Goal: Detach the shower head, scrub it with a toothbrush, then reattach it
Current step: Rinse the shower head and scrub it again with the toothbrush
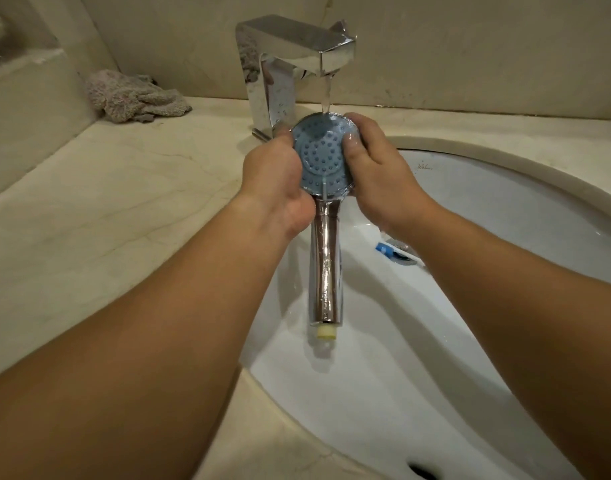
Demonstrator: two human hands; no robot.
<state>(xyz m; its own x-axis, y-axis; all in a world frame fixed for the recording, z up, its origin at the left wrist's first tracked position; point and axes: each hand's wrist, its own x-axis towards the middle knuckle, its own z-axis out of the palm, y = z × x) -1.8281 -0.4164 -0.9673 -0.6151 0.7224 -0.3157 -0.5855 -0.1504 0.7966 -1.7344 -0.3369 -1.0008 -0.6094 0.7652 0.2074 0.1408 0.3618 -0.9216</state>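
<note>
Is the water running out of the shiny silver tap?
Yes, a stream of water falls from the square chrome tap onto the round blue-faced shower head held by both hands.

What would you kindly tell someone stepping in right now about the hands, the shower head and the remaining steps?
Left hand and right hand both grip the shower head, face up under the running tap, over the sink.
Toothbrush: lies in the sink near the drain, partly hidden by the right arm.
Done: head detached, now being rinsed.
Left: finish rinsing, shut the tap, reattach the head.
</note>
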